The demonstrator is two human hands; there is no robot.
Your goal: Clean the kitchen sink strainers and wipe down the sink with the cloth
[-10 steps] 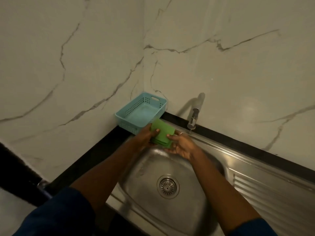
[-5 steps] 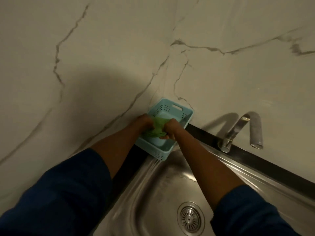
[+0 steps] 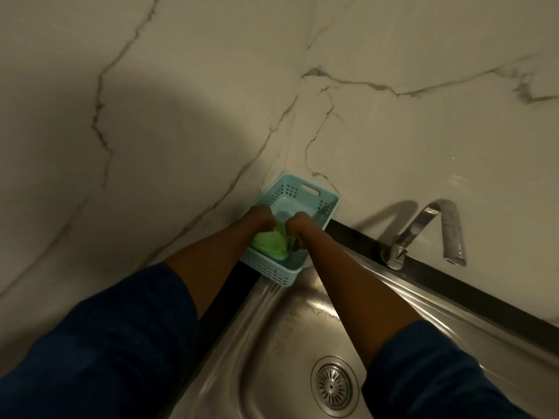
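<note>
A folded green cloth [image 3: 270, 243] lies inside the light blue plastic basket [image 3: 314, 196] in the corner behind the sink. My left hand [image 3: 258, 219] and my right hand [image 3: 299, 226] are both down in the basket, fingers curled on the cloth's far edge. The steel sink [image 3: 272, 343] lies below them, with the round metal strainer [image 3: 332, 387] seated in its drain. My fingertips are hidden behind the knuckles.
A steel tap [image 3: 423, 234] stands at the sink's back edge to the right, spout turned toward me. Marble wall panels [image 3: 181, 116] meet in the corner right behind the basket. A black counter strip [image 3: 453, 285] runs along the wall.
Both hands carried the green cloth up from above the sink bowl into the blue basket. The view moved closer and lower toward the corner.
</note>
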